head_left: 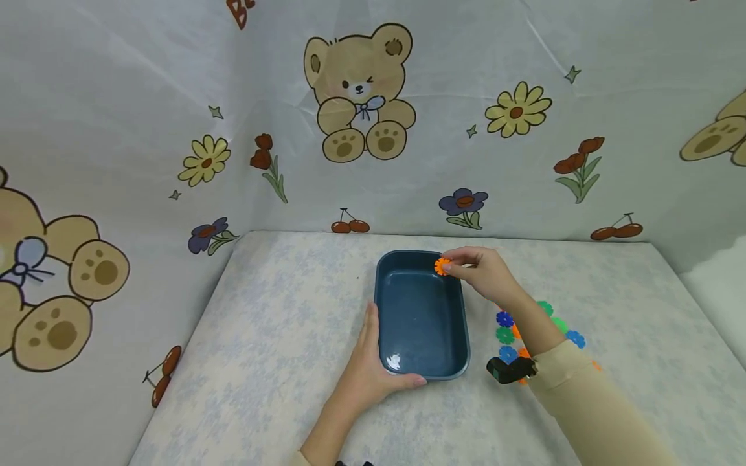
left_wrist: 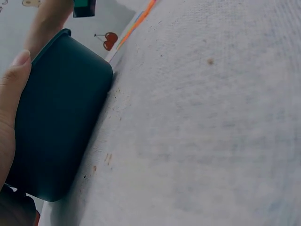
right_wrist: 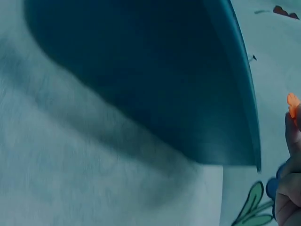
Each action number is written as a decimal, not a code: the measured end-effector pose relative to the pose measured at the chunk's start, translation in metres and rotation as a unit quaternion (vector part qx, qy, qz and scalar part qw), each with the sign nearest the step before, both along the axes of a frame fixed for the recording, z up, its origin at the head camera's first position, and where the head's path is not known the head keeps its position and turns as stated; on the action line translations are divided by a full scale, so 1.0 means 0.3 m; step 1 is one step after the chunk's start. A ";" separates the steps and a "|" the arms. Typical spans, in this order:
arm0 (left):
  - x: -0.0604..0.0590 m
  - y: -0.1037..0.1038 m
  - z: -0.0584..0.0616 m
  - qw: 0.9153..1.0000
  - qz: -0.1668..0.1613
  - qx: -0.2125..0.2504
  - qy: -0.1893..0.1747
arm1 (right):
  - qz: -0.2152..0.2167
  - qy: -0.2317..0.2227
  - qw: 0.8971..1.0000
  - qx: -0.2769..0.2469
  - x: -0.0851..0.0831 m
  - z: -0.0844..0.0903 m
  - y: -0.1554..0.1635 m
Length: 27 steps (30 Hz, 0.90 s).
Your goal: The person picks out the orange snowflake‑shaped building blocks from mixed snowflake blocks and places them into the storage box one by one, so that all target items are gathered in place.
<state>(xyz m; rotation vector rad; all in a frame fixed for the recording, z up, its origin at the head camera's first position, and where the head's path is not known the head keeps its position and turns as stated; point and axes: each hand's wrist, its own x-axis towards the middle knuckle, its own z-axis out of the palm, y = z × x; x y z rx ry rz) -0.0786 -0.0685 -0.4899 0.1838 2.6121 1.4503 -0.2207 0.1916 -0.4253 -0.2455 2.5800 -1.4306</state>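
A dark blue rectangular container [head_left: 422,317] stands on the table, its inside bare. My left hand [head_left: 368,366] holds its near left corner, fingers along the left side and thumb across the near side. The thumb [left_wrist: 14,84] shows against the outer wall in the left wrist view. Over the container's far right corner, my right hand [head_left: 486,275] pinches an orange snowflake-shaped plastic disc [head_left: 441,266] between thumb and fingertips. In the right wrist view the orange disc [right_wrist: 293,104] appears at the right edge, past the container wall [right_wrist: 141,70].
Several notched discs lie right of the container, among them a green one [head_left: 505,335] and a blue one [head_left: 576,339], partly hidden by the right forearm. A black wrist device [head_left: 509,369] hangs over them. A bear-patterned cloth [head_left: 431,194] rises behind the table [head_left: 291,323].
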 end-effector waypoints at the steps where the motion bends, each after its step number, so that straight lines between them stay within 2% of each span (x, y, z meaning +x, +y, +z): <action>1: 0.000 -0.001 -0.002 1.000 0.001 0.003 0.000 | 0.003 0.004 1.000 -0.003 -0.004 -0.006 -0.021; 7: 0.000 -0.006 -0.018 0.999 0.004 0.032 0.011 | 0.021 0.037 0.999 -0.002 -0.023 -0.052 -0.125; 14: -0.003 -0.010 -0.028 0.998 0.003 0.053 0.019 | 0.048 0.087 0.994 0.056 -0.034 -0.087 -0.214; 19: -0.005 -0.012 -0.030 0.998 0.009 0.059 0.019 | 0.061 0.094 0.990 0.090 -0.042 -0.113 -0.268; 27: -0.001 -0.007 -0.030 0.997 0.003 0.072 0.004 | 0.058 0.094 0.986 0.124 -0.048 -0.171 -0.299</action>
